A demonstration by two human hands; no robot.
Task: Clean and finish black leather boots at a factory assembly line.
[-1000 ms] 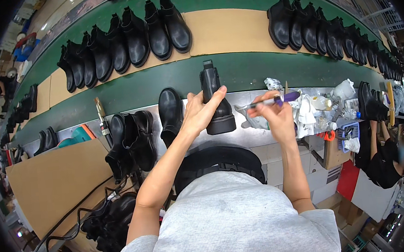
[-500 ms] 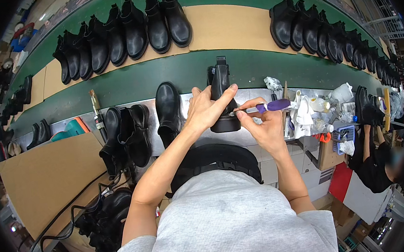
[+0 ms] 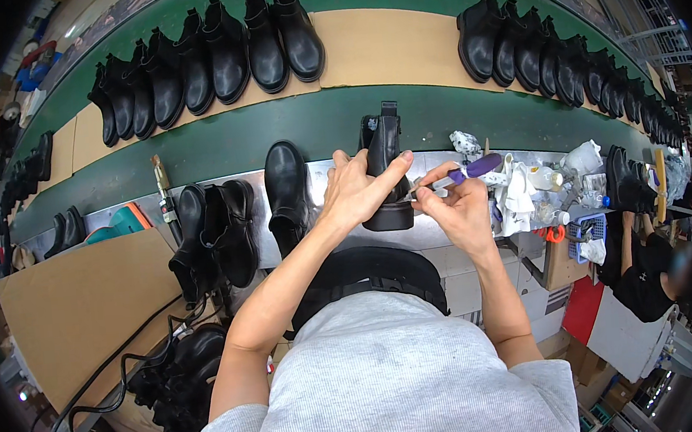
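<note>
A black ankle boot (image 3: 389, 217) is in front of me on the metal edge of the bench, its heel toward me. My left hand (image 3: 353, 189) is closed around the boot's side, with the thumb stretched across its back. In the fingers of my right hand (image 3: 462, 212) is a slim hand tool with a purple handle (image 3: 480, 167). Its thin pale tip points at the seam above the heel; whether it touches there, I cannot tell. Left of my left hand stands another black boot (image 3: 286, 180), and farther left is a pair of boots (image 3: 236, 230).
Boots line cardboard strips (image 3: 397, 43) on the green conveyor (image 3: 436, 113) beyond. To the right are white cloths (image 3: 517, 201), clear bottles (image 3: 547, 178) and a blue basket (image 3: 588, 236). A brush (image 3: 164, 182) and a cardboard sheet (image 3: 82, 309) lie left. A person (image 3: 648, 280) works far right.
The boot has shifted slightly right and toward me, with my left hand on it. The purple handle has tilted, its far end now higher, as my right hand turned a little.
</note>
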